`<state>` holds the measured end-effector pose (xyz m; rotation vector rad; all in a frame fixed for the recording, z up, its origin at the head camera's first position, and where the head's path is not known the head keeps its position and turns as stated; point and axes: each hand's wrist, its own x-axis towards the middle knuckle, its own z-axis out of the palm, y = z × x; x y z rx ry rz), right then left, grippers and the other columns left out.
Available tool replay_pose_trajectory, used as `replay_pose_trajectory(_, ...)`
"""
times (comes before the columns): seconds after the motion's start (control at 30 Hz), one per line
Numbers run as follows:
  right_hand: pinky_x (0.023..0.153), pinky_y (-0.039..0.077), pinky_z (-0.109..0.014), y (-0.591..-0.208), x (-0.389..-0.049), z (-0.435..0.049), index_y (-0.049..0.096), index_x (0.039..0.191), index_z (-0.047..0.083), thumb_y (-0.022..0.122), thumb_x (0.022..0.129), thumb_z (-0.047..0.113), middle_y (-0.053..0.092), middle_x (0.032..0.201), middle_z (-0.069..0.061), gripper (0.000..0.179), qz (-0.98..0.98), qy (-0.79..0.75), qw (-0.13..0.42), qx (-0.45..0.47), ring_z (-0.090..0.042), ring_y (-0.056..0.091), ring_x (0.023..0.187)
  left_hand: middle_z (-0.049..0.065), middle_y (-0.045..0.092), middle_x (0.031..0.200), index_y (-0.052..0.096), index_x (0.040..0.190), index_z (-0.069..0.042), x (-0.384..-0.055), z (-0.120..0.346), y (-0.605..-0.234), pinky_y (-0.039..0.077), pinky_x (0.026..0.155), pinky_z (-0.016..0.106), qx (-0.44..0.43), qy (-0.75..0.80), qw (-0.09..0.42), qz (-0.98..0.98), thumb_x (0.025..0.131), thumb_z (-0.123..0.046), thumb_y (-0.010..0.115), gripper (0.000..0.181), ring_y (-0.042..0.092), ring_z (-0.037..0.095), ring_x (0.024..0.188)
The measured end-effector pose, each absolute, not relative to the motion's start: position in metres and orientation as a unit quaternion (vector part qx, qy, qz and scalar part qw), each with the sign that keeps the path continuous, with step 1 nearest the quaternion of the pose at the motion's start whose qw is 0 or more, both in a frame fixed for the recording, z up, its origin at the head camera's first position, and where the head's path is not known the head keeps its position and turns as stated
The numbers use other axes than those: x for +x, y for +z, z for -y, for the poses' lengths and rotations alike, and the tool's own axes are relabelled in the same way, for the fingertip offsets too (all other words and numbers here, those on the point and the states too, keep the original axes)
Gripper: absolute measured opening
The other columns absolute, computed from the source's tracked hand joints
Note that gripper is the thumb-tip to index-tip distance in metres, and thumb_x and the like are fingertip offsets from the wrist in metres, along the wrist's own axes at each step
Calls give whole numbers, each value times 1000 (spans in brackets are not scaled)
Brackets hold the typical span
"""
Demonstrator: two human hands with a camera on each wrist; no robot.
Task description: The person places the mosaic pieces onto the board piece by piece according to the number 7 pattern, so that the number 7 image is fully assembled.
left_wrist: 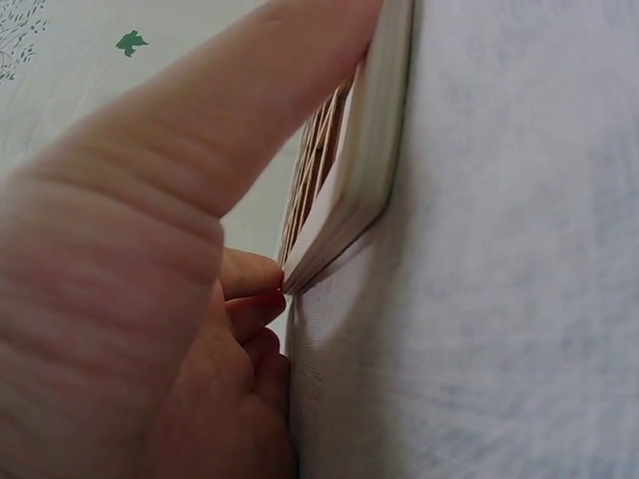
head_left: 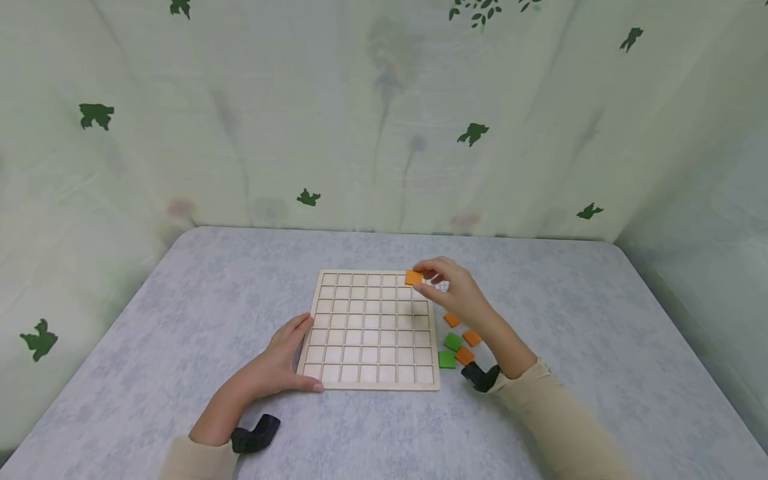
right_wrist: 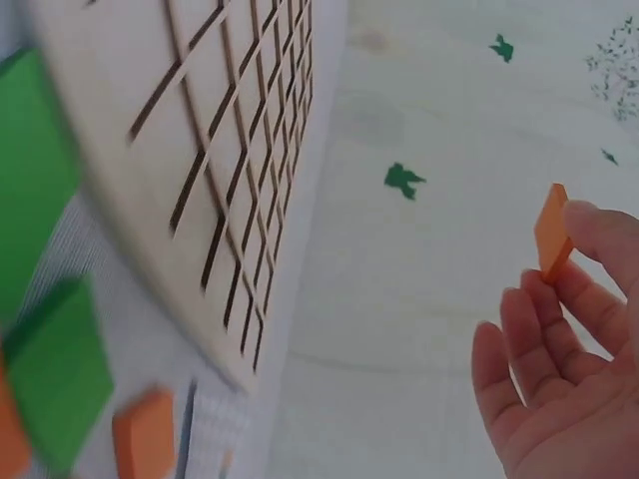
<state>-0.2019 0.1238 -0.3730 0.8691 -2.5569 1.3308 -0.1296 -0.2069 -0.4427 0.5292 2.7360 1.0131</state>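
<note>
A pale wooden board (head_left: 371, 385) with a grid of square cells lies flat on the table. My left hand (head_left: 279, 360) holds its near left corner, thumb on the front edge and fingers along the left side. The left wrist view shows the thumb (left_wrist: 180, 130) across the board's rim (left_wrist: 364, 170). Above the far right corner, my right hand (head_left: 453, 290) pinches an orange square tile (head_left: 413, 277) between thumb and fingertips. From the right wrist, that tile (right_wrist: 553, 233) is seen nearly upright, with the other fingers loosely bent.
To the right of the board lie several loose tiles, among them a green tile (head_left: 447, 360) and an orange tile (head_left: 465, 356). A small sheet with a printed grid (head_left: 443, 285) shows partly behind the right hand. A pale curtain (head_left: 384, 133) with green birds hangs behind the table.
</note>
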Motion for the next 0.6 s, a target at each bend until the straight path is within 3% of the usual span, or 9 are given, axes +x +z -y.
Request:
replay_pose_trajectory(0.37,76,45,-27,-401,-231,-59,60,113,4,65,84,15,57,103,-3,31,806,531,24,260,-15,54,90,15,8,147,15,143,-2,-129,207,-441,19,98,57,177,339,91,-920,54,-60,76,123,5,35,132)
replay_pose_trajectory(0.6,75,45,-24,-420,-241,-35,59,111,5,65,83,14,59,99,-3,30,822,528,-31,214,-15,55,87,14,9,147,15,143,-2,-130,207,-443,20,97,57,178,332,88,-922,54,-62,74,122,6,35,132)
